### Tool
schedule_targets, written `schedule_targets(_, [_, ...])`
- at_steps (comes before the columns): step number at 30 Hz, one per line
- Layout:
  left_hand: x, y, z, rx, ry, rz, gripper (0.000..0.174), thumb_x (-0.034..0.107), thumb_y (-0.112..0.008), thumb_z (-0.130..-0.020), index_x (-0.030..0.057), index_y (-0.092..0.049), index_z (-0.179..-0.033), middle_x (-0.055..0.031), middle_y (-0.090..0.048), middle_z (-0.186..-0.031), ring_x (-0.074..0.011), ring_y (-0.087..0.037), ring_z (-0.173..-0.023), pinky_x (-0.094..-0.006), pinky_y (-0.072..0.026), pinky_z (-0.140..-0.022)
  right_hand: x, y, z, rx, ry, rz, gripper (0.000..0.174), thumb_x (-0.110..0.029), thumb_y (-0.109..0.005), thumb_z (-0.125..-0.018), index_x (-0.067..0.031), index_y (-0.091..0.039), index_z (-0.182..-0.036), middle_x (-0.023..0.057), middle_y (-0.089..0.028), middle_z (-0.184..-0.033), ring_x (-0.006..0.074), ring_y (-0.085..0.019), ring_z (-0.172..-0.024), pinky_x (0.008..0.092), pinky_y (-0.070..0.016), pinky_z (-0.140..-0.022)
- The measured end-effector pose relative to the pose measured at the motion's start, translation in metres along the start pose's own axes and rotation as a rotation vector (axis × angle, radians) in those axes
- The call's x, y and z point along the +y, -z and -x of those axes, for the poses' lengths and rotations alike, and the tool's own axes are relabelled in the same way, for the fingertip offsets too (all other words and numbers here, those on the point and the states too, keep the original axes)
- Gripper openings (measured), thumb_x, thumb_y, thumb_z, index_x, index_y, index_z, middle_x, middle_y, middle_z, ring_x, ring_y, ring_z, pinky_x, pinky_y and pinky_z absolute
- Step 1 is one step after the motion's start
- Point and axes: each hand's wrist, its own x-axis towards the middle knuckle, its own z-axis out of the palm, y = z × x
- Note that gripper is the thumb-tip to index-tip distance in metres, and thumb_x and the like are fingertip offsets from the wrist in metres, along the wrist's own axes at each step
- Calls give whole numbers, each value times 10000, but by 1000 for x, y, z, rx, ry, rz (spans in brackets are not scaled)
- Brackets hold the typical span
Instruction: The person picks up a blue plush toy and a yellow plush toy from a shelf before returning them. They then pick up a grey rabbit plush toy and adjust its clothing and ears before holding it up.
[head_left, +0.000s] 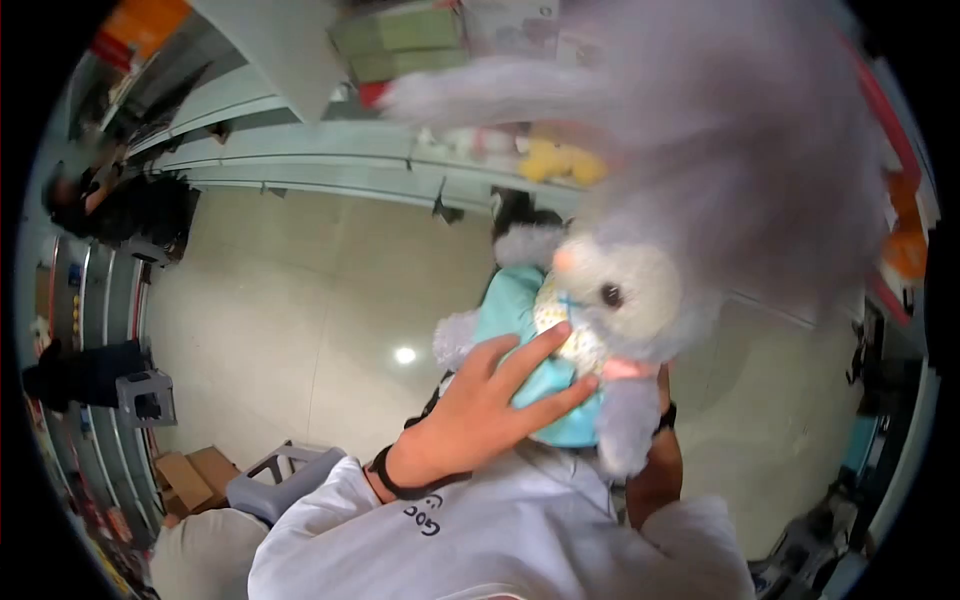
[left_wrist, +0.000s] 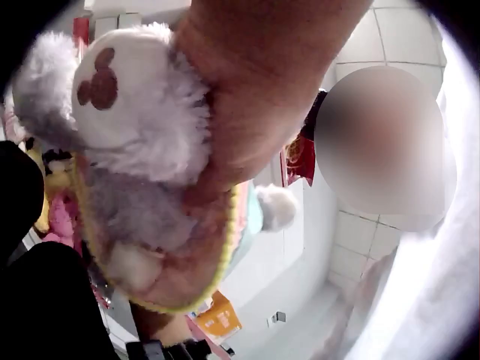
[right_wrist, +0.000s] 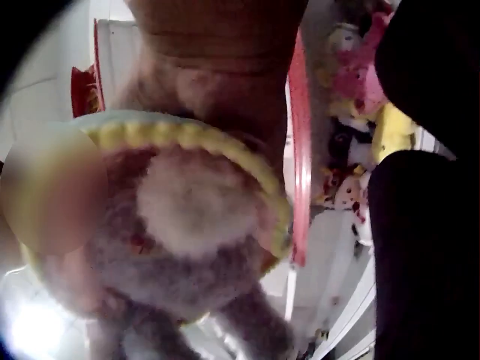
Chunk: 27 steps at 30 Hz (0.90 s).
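A fluffy grey plush rabbit in a teal dress with a yellow hem is held up close in front of me. My left hand cups the dress from the left, fingers spread over the toy's body. In the left wrist view that hand wraps the rabbit beside a white foot with a brown paw print. My right forearm rises behind the toy, and the hand itself is hidden there. In the right wrist view the right hand holds the rabbit at the yellow hem, with its fingers buried in fur.
Store shelves with yellow and pink plush toys run behind the rabbit. More toys fill racks on the right. A grey stool and a cardboard box stand on the pale tiled floor at lower left.
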Motion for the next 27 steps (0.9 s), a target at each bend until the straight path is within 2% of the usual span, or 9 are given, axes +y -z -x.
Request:
schedule_targets(8, [-37,4,-7,-501,-87,908,562,127,-731,-766,-24,-500,-1256,-210,-527,-1251,-332,-551,-989,-387,-450,-880,48,22,-2,422,-787,-1393,1039,-655,-692,-655,8,-331,-1370,166,-444,-1343,326,-419,-1244,427,-313,-1068])
schedule_targets(9, [-54,12,-3,-561,201,1096,517,200,-707,-817,-84,-509,-1201,-168,-585,-1182,-225,-591,-963,-345,-462,-861,49,5,4,434,-802,-1393,1039,-655,-692,-655,8,-331,-1370,166,-444,-1343,326,-419,-1244,427,-313,-1068])
schedule_targets(11, [-93,-12,-3,-44,393,985,388,160,-645,-857,7,-546,-1200,-77,-619,-1099,-148,-590,-916,-281,-476,-736,49,-45,13,-1,-32,-1304,998,-658,-651,-690,-3,-332,-1372,166,-420,-1365,335,-390,-1273,462,-278,-1100])
schedule_targets(18, [-145,-79,-25,-622,407,1340,750,499,-563,-877,-45,-352,-1349,-147,-475,-1272,-195,-437,-1188,-316,-320,-1026,20,-5,-8,20,-788,-621,892,-517,-649,-786,-7,-252,-1400,243,-357,-1385,337,-399,-1269,448,-345,-1069])
schedule_targets(20, [-133,-102,-35,-251,473,1538,883,554,-602,-826,-58,-284,-1377,-135,-476,-1267,-189,-450,-1169,-322,-341,-1019,21,1,-10,-114,-778,-677,694,-417,-506,-906,2,-266,-1405,213,-371,-1394,335,-359,-1300,434,-284,-1105])
schedule_targets(22, [-121,-107,-39,102,745,1620,727,501,-622,-832,-36,-423,-1280,-120,-536,-1194,-170,-521,-1089,-324,-443,-923,37,42,2,-178,-262,452,759,-396,-675,-807,-1,-328,-1355,148,-465,-1297,252,-449,-1211,370,-363,-1045])
schedule_targets(24, [-125,-106,-46,78,782,1595,644,462,-622,-841,-28,-461,-1227,-113,-559,-1136,-160,-540,-1036,-315,-457,-880,30,54,-34,-411,-43,546,652,-230,-635,-852,11,-324,-1372,105,-447,-1323,195,-424,-1211,340,-365,-1014])
schedule_targets(25, [-130,-106,-53,55,815,1568,562,423,-622,-850,-20,-500,-1174,-105,-582,-1078,-150,-559,-984,-306,-472,-836,53,86,-63,-50,-522,261,504,-270,-540,-890,17,-441,-1293,99,-507,-1260,197,-456,-1173,348,-393,-979])
schedule_targets(27, [-139,-110,-66,0,882,1515,403,344,-623,-868,-3,-578,-1068,-91,-627,-961,-130,-598,-878,-288,-501,-749,42,59,-83,109,-289,-73,461,-326,-423,-897,-4,-516,-1214,83,-575,-1171,207,-543,-1052,321,-408,-937])
